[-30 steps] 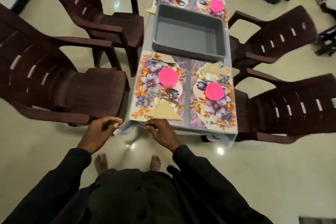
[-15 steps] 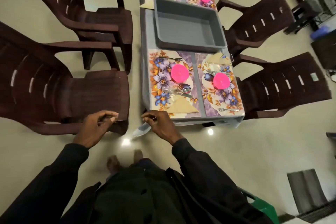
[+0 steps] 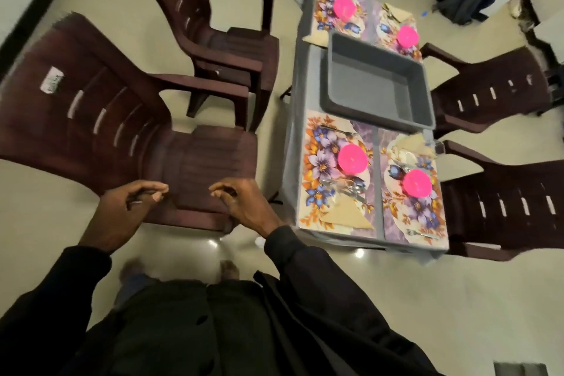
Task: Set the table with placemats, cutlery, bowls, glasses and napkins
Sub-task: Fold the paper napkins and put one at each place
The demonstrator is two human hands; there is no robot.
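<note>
I find four placemats [image 3: 320,162] on the table [image 3: 293,143], right of frame, each with a pink bowl [image 3: 352,157]. Near napkin [image 3: 346,217] and fork [image 3: 338,131] are placed. The grey tub [image 3: 375,85] is empty; glasses are unclear. My left hand [image 3: 131,207] and right hand [image 3: 244,204], lower left, are loosely curled, holding nothing. I judge the task nearly complete.

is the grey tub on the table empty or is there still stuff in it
Empty: the tub shows only its bare grey floor and walls, with nothing lying inside.
</note>
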